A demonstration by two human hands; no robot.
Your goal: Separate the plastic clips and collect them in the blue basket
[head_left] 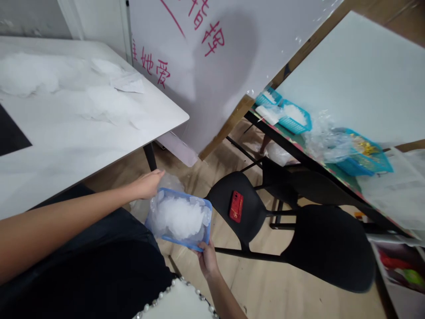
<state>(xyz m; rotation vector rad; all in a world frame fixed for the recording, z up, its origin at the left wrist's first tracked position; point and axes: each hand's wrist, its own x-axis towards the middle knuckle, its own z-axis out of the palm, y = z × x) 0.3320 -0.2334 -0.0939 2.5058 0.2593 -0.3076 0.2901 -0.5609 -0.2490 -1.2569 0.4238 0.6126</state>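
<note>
A light blue plastic basket (pixel 208 221) full of crumpled clear plastic bags (pixel 177 217) is held above the floor in front of my lap. My right hand (pixel 207 259) grips its near rim from below, fingers closed on the edge. My left hand (pixel 149 184) reaches across to the basket's far left corner, fingers curled at the plastic there; what they pinch is hidden.
A white table (pixel 83 133) with white sheets stands at the left. Black chairs (pixel 328 248) sit to the right, one (pixel 255 208) with a red phone (pixel 236 206) on its seat. Another table (pixel 352 79) holds blue baskets (pixel 295 117) and plastic. A whiteboard (pixel 212 57) leans behind.
</note>
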